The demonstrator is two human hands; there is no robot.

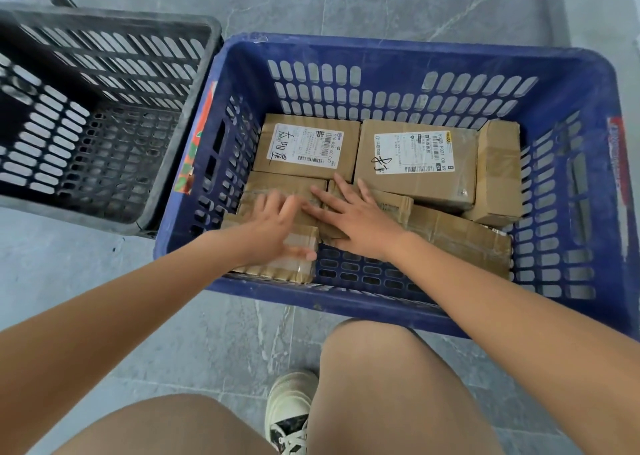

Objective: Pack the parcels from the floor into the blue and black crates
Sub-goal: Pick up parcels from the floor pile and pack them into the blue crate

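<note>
— Where were the parcels?

— Inside the blue crate [585,83], several cardboard ones; two labelled boxes [306,146] lay against its far wall. The black crate [187,135] stood just beside its left wall.

— And the hands?

— The left hand [277,222] curled round a taped parcel [280,264] at the near wall (thumb on its edge). The right hand [353,215] lay flat, fingers straight, on a middle parcel [398,205].
</note>
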